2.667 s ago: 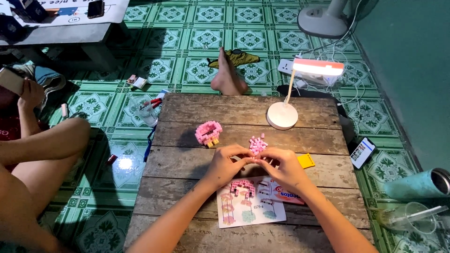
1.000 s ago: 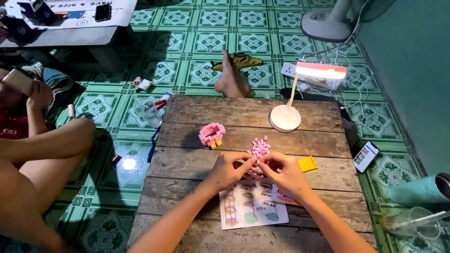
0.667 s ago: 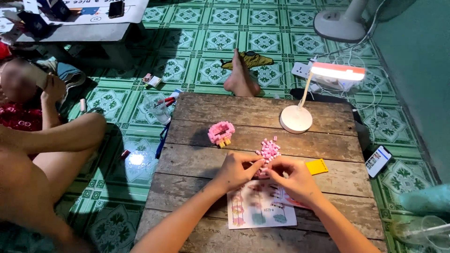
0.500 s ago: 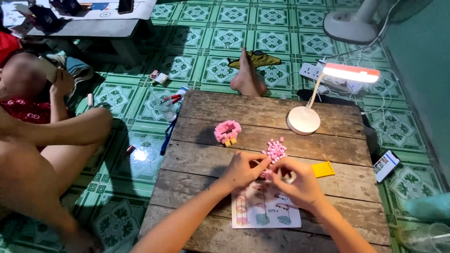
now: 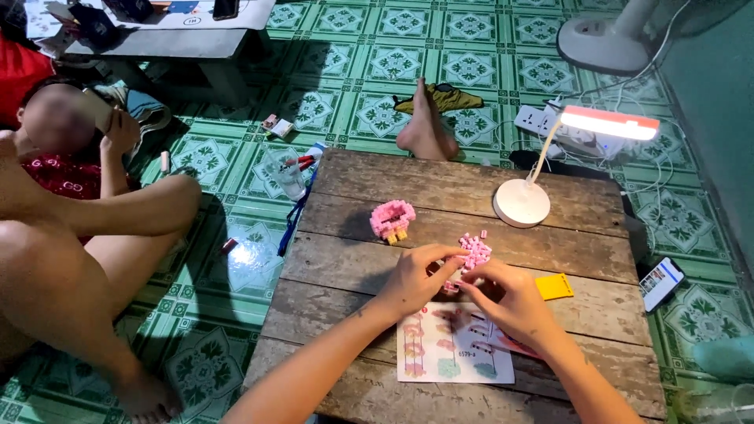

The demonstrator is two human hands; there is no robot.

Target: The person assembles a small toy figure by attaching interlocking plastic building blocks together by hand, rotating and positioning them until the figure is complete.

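A small cluster of pink building bricks [image 5: 451, 284] sits between the fingertips of both hands, just above the wooden table [image 5: 345, 259], near its middle. The left hand [image 5: 414, 276] is curled, thumb and forefinger pinched on the cluster. The right hand [image 5: 509, 298] is likewise curled, its fingertips pressed against the same piece from the other side.

Progress, as judged from the layout:
- Done: one pink brick figure [image 5: 392, 220] stands assembled, well apart from the hands toward the far edge.
- In hand: the held cluster looks only a few bricks large.
- Left: a pile of loose pink bricks [image 5: 475, 250] lies just beyond the fingers, unused.

The instruction sheet [image 5: 453, 353] lies open below the hands. A yellow tool [image 5: 554, 286] rests to the right; a desk lamp [image 5: 542, 177] lights the table.
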